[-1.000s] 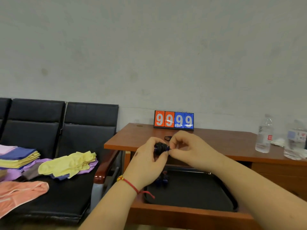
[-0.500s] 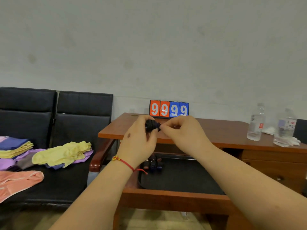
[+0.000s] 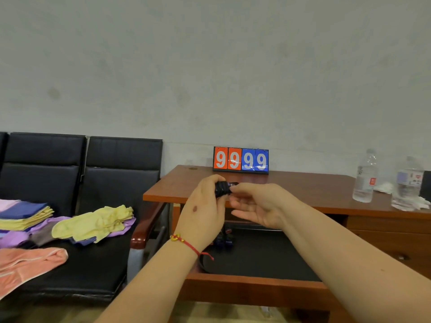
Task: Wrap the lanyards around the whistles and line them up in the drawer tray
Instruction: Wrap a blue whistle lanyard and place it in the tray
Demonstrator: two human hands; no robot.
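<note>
My left hand [image 3: 202, 213] grips a dark whistle [image 3: 222, 190] with a black lanyard wound around it, held above the open drawer. My right hand [image 3: 258, 203] is beside it, thumb and forefinger pinching at the whistle's right end while the other fingers spread loosely. Below, a black tray [image 3: 268, 257] lies in the open drawer [image 3: 251, 287]. Two wrapped whistles [image 3: 225, 238] sit at the tray's far left corner, partly hidden behind my left wrist.
A wooden desk [image 3: 303, 187] carries a red and blue scoreboard [image 3: 240, 160] reading 9999 and two water bottles [image 3: 365, 178] at the right. Black chairs [image 3: 81, 178] on the left hold folded cloths and yellow fabric [image 3: 93, 223].
The camera tilted slightly; both hands stay raised over the drawer. My right hand's lower fingers have spread away from the whistle, with only the fingertips still at its end.
</note>
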